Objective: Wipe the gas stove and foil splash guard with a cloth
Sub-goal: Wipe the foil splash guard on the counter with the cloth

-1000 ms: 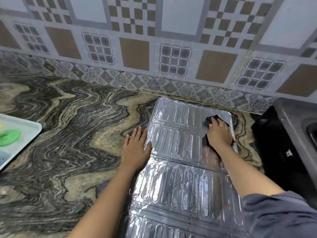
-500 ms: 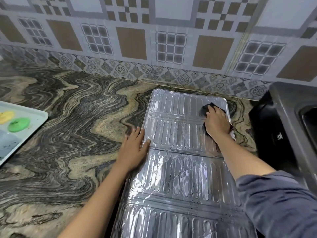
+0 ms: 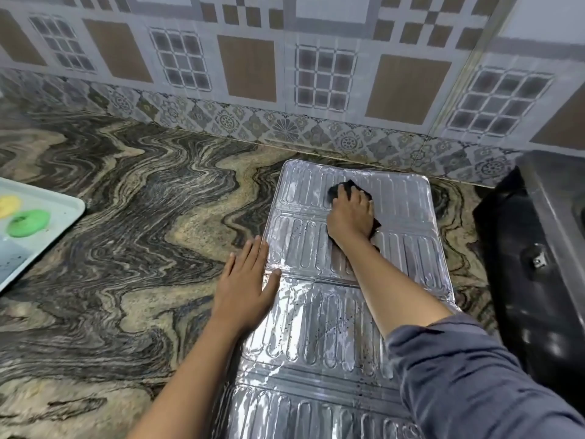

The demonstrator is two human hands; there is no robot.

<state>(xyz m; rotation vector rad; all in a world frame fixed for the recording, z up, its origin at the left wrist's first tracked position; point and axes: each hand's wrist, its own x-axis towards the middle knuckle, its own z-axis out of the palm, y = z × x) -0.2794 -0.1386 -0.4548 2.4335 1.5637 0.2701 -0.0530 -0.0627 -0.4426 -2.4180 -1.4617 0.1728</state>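
Note:
The silver ribbed foil splash guard (image 3: 319, 327) lies flat on the marbled countertop, running from the wall toward me. My right hand (image 3: 349, 217) presses a dark cloth (image 3: 345, 188) onto the guard's far panel, near its middle; only the cloth's edges show around the fingers. My left hand (image 3: 245, 286) rests flat with fingers spread on the guard's left edge, half on the countertop. Dark specks dot the middle panels. The gas stove (image 3: 538, 280), black with a steel top, stands at the right edge, partly out of view.
A pale tray (image 3: 68, 213) with a green round item (image 3: 28, 223) and a yellow one (image 3: 9, 205) sits at the left edge. The patterned tiled wall (image 3: 285, 74) runs behind the countertop (image 3: 126, 232).
My right hand has slid the cloth leftward from the guard's far right corner toward the middle of the far panel. The left hand stays on the left edge. The camera has moved.

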